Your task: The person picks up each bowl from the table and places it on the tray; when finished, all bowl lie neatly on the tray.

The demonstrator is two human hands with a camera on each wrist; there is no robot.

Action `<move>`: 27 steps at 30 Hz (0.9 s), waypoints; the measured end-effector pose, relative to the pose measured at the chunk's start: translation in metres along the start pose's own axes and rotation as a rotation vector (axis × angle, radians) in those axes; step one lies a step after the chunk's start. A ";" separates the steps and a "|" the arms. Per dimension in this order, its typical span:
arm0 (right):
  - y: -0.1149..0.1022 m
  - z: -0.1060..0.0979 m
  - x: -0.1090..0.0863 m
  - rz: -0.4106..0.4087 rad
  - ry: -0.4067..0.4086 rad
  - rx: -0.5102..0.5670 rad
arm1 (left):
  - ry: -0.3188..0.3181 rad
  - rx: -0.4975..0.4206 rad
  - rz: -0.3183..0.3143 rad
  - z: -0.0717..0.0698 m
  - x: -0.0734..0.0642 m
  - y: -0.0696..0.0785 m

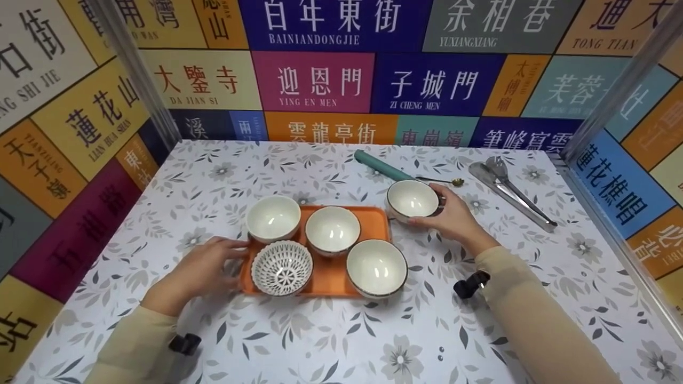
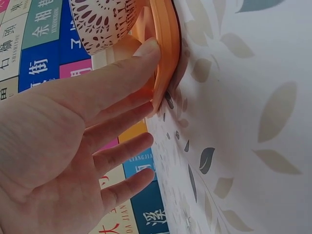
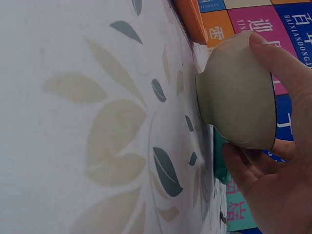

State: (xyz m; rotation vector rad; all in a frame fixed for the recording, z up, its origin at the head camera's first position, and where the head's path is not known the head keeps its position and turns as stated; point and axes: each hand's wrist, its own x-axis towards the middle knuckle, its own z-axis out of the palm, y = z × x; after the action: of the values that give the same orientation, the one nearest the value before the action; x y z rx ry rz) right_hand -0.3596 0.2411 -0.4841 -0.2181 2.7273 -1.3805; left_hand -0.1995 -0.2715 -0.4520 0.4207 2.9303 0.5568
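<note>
My right hand [image 1: 453, 216] grips a cream bowl [image 1: 412, 199] by its sides, thumb and fingers on opposite sides; in the right wrist view its foot is at or just over the cloth. Left of it lies an orange tray [image 1: 325, 288] carrying a white bowl [image 1: 273, 218], two dark-rimmed cream bowls [image 1: 333, 230], [image 1: 376, 268] and a patterned openwork-look bowl [image 1: 282, 268]. My left hand [image 1: 205, 269] is at the tray's left end. In the left wrist view its thumb lies against the tray rim [image 2: 168, 44], with the other fingers extended and spread.
Behind the held bowl lies a green-handled tool [image 1: 381, 165] beside a thin metal piece with a gold-coloured tip [image 1: 456, 182]. Metal tongs [image 1: 512, 194] rest at the back right. Printed panels [image 1: 325, 80] and metal posts border the floral-covered table [image 1: 400, 341].
</note>
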 end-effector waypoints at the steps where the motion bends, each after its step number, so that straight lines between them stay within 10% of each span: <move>1: 0.000 0.000 0.000 0.003 0.007 0.005 | -0.001 -0.003 -0.002 0.000 0.000 0.000; 27: -0.024 0.014 -0.015 -0.157 0.000 0.114 | 0.006 0.029 0.021 0.000 0.001 0.001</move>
State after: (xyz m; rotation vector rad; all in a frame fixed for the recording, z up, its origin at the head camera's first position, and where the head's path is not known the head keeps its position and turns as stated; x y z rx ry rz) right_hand -0.3412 0.2182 -0.4733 -0.4331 2.6705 -1.5690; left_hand -0.1999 -0.2704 -0.4512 0.4551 2.9458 0.5202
